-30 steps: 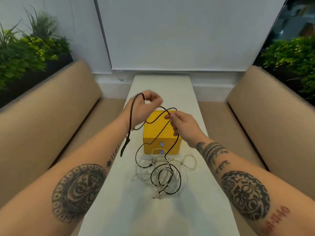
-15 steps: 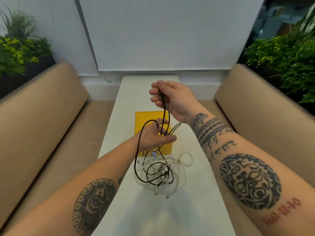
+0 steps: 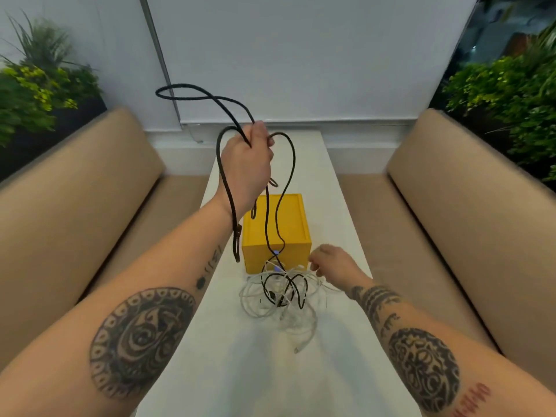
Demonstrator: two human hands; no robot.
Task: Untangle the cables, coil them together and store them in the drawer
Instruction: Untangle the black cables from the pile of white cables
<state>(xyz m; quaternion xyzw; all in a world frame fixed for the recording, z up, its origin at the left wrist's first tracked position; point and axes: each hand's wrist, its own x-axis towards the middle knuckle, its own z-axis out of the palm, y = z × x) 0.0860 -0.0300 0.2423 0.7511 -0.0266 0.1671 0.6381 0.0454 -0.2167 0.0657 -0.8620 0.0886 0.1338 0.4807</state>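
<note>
- White table (image 3: 240, 371) — yellow drawer box (image 3: 288, 224) at its middle.
- Left hand (image 3: 246, 164) raised, fingers curled round black cable (image 3: 293, 159).
- Right hand (image 3: 334, 266) right of box; fingers blurred — grip unclear.
- Black cable trails into white cables (image 3: 255, 299), near side of box.

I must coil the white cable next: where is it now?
In the head view the white cable lies tangled on the table, on the near side of the yellow box, by the right hand.

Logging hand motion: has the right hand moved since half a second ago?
Yes. The right hand dropped from above the yellow box to beside its front right corner, by the white cables. The left hand grips the black cable.
</note>
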